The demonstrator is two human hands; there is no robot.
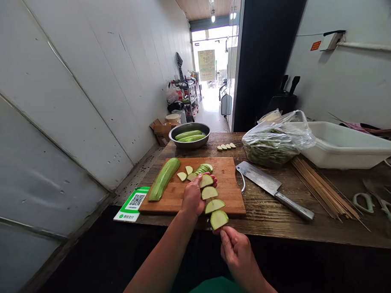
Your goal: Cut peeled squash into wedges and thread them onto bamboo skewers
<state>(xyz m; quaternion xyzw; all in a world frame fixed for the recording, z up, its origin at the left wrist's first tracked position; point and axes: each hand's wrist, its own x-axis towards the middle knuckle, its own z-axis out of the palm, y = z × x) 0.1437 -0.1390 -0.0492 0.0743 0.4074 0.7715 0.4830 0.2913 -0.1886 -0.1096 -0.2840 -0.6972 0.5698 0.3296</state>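
Note:
My left hand (192, 197) is closed around the topmost half-round zucchini slice (206, 180), above the cutting board's front part. Below it, several more slices, one of them a zucchini slice (219, 219) near my other hand, line up on a thin skewer (213, 205). My right hand (236, 250) pinches the lower end of that skewer, in front of the table edge. On the wooden cutting board (172, 206) lie a long piece of zucchini (165, 179), a fanned pile of slices (204, 169) and a few loose slices (182, 176).
A cleaver (259, 178) lies right of the board, near bamboo skewers (325, 187) and scissors (377, 202). Behind are a metal bowl (190, 144) with zucchini, skewered slices (226, 147), a bag of green vegetables (271, 148) and a white tub (349, 152). A QR-code card (133, 204) sits left.

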